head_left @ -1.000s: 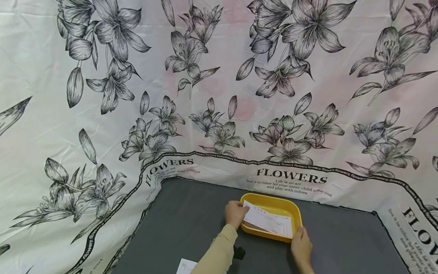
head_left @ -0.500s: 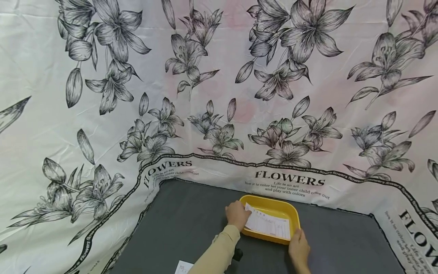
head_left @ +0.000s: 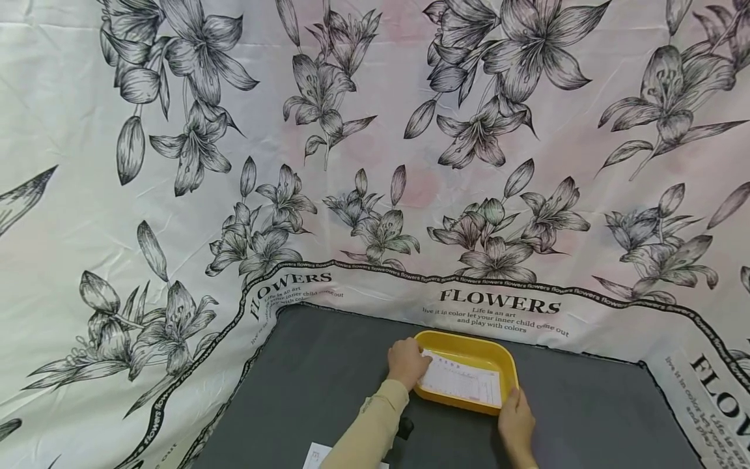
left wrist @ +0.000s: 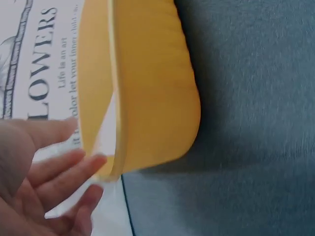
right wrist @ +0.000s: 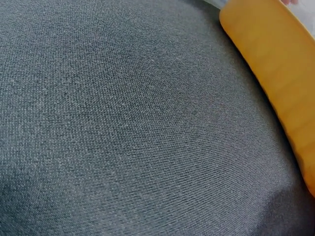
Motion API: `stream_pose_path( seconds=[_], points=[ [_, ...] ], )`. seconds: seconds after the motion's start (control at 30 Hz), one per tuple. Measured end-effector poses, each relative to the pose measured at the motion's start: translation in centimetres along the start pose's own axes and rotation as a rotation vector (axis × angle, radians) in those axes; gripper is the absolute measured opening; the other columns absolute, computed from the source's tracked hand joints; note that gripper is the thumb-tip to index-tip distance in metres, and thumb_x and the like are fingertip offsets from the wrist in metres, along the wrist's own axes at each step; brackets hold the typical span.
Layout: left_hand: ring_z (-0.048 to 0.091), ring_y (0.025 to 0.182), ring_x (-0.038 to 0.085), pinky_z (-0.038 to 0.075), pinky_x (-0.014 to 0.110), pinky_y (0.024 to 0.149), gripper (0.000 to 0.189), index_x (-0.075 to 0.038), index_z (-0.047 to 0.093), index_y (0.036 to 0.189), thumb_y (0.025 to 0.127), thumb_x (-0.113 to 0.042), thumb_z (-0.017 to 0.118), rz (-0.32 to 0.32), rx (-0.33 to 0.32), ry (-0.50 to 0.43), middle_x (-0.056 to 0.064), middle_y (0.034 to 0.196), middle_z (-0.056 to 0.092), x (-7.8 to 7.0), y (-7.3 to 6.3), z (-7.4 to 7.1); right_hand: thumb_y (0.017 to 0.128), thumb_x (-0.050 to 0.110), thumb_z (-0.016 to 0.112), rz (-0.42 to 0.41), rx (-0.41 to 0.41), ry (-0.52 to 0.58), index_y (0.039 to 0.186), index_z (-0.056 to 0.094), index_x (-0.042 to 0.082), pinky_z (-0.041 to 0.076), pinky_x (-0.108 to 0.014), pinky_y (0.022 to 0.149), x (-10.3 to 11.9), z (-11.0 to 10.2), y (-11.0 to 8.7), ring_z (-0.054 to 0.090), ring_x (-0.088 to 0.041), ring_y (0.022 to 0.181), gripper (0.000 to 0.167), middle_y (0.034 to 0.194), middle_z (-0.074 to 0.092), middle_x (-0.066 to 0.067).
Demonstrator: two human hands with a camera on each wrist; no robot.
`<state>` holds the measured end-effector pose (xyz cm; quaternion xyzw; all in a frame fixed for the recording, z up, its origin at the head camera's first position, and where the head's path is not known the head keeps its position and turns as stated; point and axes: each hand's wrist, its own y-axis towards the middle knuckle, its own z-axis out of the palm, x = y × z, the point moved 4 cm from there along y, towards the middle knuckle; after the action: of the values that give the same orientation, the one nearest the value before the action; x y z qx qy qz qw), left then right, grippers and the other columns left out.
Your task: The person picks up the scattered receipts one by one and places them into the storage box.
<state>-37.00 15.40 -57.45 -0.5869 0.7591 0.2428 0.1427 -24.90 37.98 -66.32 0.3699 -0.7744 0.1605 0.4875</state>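
A yellow plastic tray [head_left: 508, 357] stands near the far side of the grey table, with a printed white paper slip [head_left: 463, 382] lying inside it. My left hand [head_left: 408, 362] is at the tray's left end. In the left wrist view its thumb and fingers [left wrist: 64, 177] are apart and loosely bent, close to the tray rim, with nothing pinched between them. A corner of the slip [left wrist: 108, 130] shows above the inner rim there. My right hand [head_left: 515, 420] grips the tray's right front corner, thumb on the rim; its other fingers are mostly hidden. The right wrist view shows only the tray's side wall [right wrist: 275, 59].
Another white printed paper [head_left: 316, 453] lies at the table's near edge, partly under the left sleeve [head_left: 375, 420]. A small black object [head_left: 404, 428] sits beside that forearm. A white flower-print curtain [head_left: 375, 299] borders the table's back and sides.
The slip has settled lower and flatter into the tray. My left hand, which held its left end, has let it go. The right hand keeps its hold on the tray.
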Motion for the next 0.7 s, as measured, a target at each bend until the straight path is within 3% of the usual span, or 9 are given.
stream_pose_path(
  seconds=[0.1,0.23,0.4,0.57,0.7],
  points=[
    [0.074,0.081,0.021,0.064,0.035,0.073,0.020,-0.005,0.085,0.103,0.090,-0.020,0.086,0.005,0.074,-0.056,0.005,0.091,0.080,0.5,-0.1,-0.4,0.116,0.023,0.024,-0.004,0.001,-0.003,0.139,0.051,-0.015,0.041,-0.076,0.105,0.1,0.0,0.0,0.049,-0.068,0.126,0.052,0.137,0.052,-0.046],
    [0.073,0.086,0.021,0.064,0.035,0.072,0.023,-0.005,0.081,0.114,0.094,-0.016,0.082,0.012,0.135,-0.164,0.007,0.098,0.078,1.8,-0.8,-1.1,0.116,0.023,0.024,0.000,-0.001,0.001,0.138,0.051,-0.014,0.041,-0.076,0.104,0.0,0.1,0.0,0.049,-0.068,0.125,0.051,0.136,0.052,-0.046],
    [0.072,0.089,0.020,0.063,0.036,0.075,0.021,-0.007,0.080,0.113,0.095,-0.017,0.081,0.041,0.063,-0.202,0.004,0.100,0.078,4.0,-2.4,-3.3,0.116,0.023,0.024,0.000,-0.003,0.012,0.140,0.050,-0.015,0.040,-0.076,0.106,-0.2,0.3,0.1,0.048,-0.068,0.126,0.052,0.137,0.051,-0.047],
    [0.073,0.093,0.022,0.063,0.039,0.080,0.026,-0.007,0.080,0.114,0.094,-0.023,0.083,0.076,-0.009,-0.147,0.005,0.104,0.078,5.6,-4.6,-5.4,0.116,0.024,0.022,-0.003,-0.005,0.013,0.143,0.047,-0.016,0.038,-0.077,0.108,-0.1,0.2,0.3,0.046,-0.070,0.127,0.055,0.140,0.049,-0.047],
    [0.071,0.090,0.022,0.061,0.042,0.081,0.028,-0.009,0.081,0.111,0.091,-0.027,0.085,0.068,-0.025,-0.085,0.004,0.101,0.078,6.6,-6.9,-6.8,0.115,0.024,0.022,-0.005,-0.003,0.004,0.143,0.048,-0.016,0.038,-0.078,0.107,-0.2,0.2,0.3,0.047,-0.070,0.126,0.055,0.139,0.050,-0.047]
  ],
)
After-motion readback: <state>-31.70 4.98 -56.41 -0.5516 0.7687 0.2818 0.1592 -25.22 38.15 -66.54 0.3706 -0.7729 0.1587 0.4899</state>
